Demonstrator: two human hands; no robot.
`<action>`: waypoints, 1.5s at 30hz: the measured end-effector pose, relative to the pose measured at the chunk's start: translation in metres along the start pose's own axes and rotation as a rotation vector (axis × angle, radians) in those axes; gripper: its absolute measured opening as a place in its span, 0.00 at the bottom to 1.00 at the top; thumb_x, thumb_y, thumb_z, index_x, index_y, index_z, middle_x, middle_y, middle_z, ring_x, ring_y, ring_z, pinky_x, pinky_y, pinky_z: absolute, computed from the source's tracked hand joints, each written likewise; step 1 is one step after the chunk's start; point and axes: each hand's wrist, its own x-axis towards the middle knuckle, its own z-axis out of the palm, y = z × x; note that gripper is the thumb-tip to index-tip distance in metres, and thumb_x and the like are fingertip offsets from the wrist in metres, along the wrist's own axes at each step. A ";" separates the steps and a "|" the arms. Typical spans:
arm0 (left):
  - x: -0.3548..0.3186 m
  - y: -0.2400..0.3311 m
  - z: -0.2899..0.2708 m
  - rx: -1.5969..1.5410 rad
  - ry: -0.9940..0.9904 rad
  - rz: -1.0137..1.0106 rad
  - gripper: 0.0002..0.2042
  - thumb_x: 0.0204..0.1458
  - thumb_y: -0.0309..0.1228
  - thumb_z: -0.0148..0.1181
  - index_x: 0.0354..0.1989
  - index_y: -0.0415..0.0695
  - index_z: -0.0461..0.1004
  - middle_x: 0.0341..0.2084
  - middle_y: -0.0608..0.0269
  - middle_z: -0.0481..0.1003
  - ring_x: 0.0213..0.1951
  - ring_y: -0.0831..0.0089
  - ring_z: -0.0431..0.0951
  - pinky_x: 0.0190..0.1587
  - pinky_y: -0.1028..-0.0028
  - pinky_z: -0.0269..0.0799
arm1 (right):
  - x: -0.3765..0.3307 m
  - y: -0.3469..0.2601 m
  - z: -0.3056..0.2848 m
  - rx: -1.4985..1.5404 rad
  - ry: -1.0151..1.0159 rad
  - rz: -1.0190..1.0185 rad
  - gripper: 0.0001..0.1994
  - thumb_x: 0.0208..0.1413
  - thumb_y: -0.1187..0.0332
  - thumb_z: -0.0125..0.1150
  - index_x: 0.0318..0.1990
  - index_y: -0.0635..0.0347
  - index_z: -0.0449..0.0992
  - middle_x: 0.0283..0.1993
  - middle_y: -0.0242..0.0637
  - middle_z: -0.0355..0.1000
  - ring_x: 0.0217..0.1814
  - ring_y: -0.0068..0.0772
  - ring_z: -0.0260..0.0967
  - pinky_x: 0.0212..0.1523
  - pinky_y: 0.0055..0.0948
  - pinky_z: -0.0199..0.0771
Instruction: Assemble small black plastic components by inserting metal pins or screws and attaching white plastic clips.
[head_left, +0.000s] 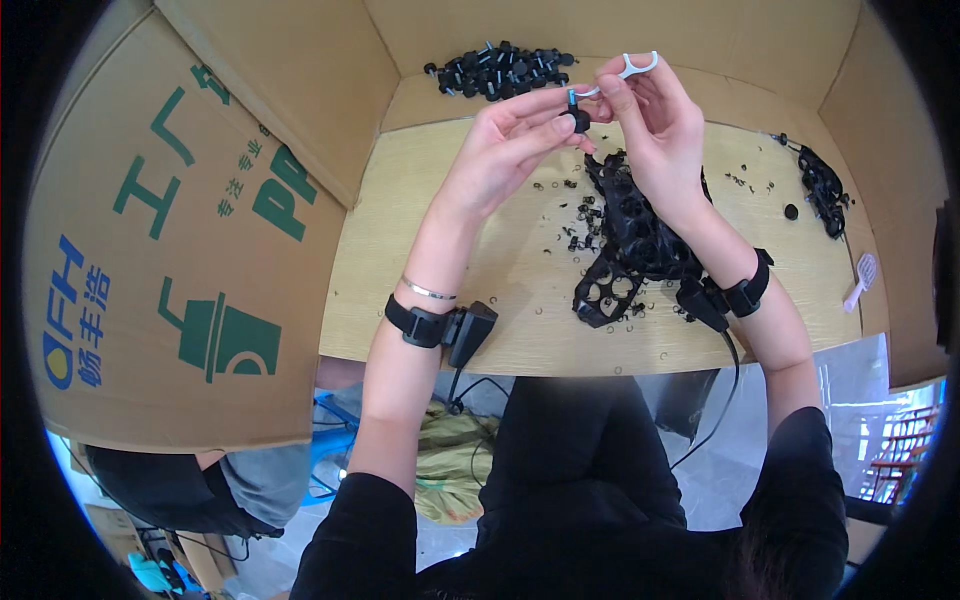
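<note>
Both our hands are up over the far part of the table: L hand (505, 145) has thumb & fingertips pinched on a black knob (581, 122) w/ a light-blue stem pointing up, other fingers fairly straight; R hand (662, 135) pinches a white pick (642, 68) btwn thumb & fingers, rest loosely curled. Pick's forked end points away from the knob, thin end is right by the stem; can't tell if they touch. We've a black strapped-on unit (472, 334) on each forearm, plus a silver bracelet (428, 290) on the L. On the pale table (400, 270), below our hands & partly behind the R forearm, lies a black web of holes (640, 225), w/ small black rings & bits (582, 228) strewn around, mostly L side. Over to the R: a pale slotted paddle (864, 272), a black disc (791, 212), a smaller black web (823, 190). Far back, a heap of black knobs w/ metal stems (505, 72) sits by the cardboard walls (620, 30). Rm beyond: greenish sack (450, 465) on the floor, blue stool (335, 440), part of another person (255, 490) at lower L, reddish rack (900, 450) at far R, blurry.
</note>
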 end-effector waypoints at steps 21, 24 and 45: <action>0.000 0.006 0.011 0.053 0.022 0.012 0.19 0.60 0.27 0.55 0.59 0.36 0.66 0.51 0.48 0.75 0.47 0.59 0.79 0.56 0.64 0.73 | -0.005 -0.008 -0.024 0.056 0.006 0.039 0.04 0.60 0.76 0.58 0.40 0.65 0.73 0.38 0.31 0.72 0.37 0.18 0.72 0.38 0.19 0.72; -0.001 0.003 0.019 0.075 0.011 -0.018 0.18 0.60 0.28 0.54 0.59 0.38 0.66 0.50 0.48 0.74 0.48 0.57 0.79 0.56 0.63 0.73 | -0.022 -0.007 -0.039 -0.123 -0.010 -0.006 0.03 0.59 0.79 0.59 0.39 0.67 0.74 0.39 0.34 0.73 0.41 0.22 0.74 0.42 0.21 0.74; -0.006 -0.002 0.033 0.252 -0.052 -0.042 0.21 0.48 0.17 0.65 0.52 0.34 0.70 0.50 0.53 0.72 0.49 0.67 0.76 0.49 0.66 0.80 | -0.042 -0.025 -0.052 -0.105 -0.090 -0.030 0.08 0.55 0.84 0.59 0.43 0.71 0.75 0.41 0.39 0.77 0.44 0.27 0.77 0.46 0.22 0.79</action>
